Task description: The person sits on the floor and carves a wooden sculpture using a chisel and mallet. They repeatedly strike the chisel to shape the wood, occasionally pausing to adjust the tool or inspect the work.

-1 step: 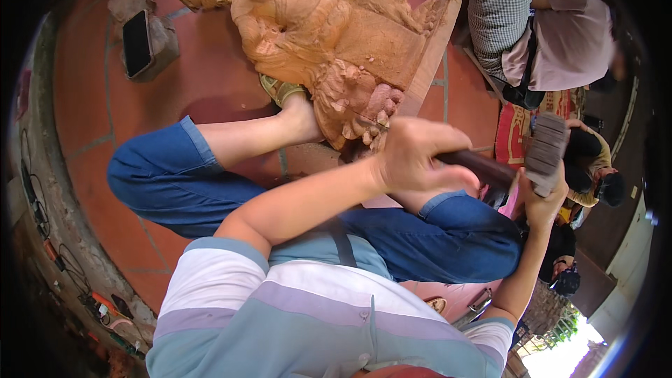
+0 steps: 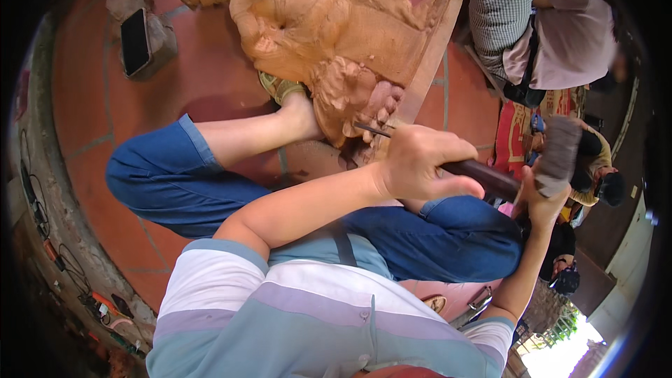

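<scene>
A reddish-brown wood carving point(image 2: 336, 35) lies on its side on the tiled floor, its flat base slab turned to the right. My left hand point(image 2: 428, 166) is wrapped round a chisel point(image 2: 483, 173) with a dark handle. Its thin metal blade points left, and its tip is at the carving's lower near part; whether it touches the wood I cannot tell. At the right, my right hand point(image 2: 544, 201) grips a mallet point(image 2: 560, 154), whose worn grey-brown head is smeared by motion. The head is just beyond the chisel's butt end. The mallet's handle is mostly hidden by my hand.
My bare foot point(image 2: 299, 115) rests against the carving's near side. A phone point(image 2: 136, 43) lies on a block at the left. A person in checked trousers point(image 2: 498, 10) sits at the upper right, with other people farther right. Cables point(image 2: 42, 210) and tools line the left edge.
The mallet head has shifted slightly right, away from the chisel's handle. My left hand has moved slightly down and right, and the chisel's blade now shows clearly.
</scene>
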Tool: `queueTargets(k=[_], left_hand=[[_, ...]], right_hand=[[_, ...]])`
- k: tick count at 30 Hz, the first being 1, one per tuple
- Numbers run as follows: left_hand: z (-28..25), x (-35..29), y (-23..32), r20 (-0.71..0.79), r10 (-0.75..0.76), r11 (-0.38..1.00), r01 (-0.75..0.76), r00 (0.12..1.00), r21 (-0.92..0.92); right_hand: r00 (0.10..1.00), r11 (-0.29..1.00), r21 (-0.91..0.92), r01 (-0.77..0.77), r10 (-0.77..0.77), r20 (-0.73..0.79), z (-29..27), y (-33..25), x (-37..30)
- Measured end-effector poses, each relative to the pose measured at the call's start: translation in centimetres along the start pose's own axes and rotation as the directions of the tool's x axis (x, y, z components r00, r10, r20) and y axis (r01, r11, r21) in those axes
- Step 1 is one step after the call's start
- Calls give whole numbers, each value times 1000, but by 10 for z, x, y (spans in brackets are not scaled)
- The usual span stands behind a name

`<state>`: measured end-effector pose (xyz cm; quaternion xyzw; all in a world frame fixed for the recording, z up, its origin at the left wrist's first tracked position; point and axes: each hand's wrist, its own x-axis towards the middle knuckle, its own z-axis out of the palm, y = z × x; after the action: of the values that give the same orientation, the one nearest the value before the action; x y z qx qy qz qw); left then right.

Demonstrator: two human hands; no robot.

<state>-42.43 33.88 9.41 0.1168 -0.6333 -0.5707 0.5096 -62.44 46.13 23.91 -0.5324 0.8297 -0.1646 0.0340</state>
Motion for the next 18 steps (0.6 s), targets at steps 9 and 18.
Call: queueTargets(k=[9,18], left_hand=[[19,25,-22,-63,-35,998,32,997,-46],[21,39,-28,-147,-216,974,202,965,-104]], right_hand=[[988,972,210,-107,127,-88,-2,10,-7],[994,920,388,-60,90,-61,2,18,4]])
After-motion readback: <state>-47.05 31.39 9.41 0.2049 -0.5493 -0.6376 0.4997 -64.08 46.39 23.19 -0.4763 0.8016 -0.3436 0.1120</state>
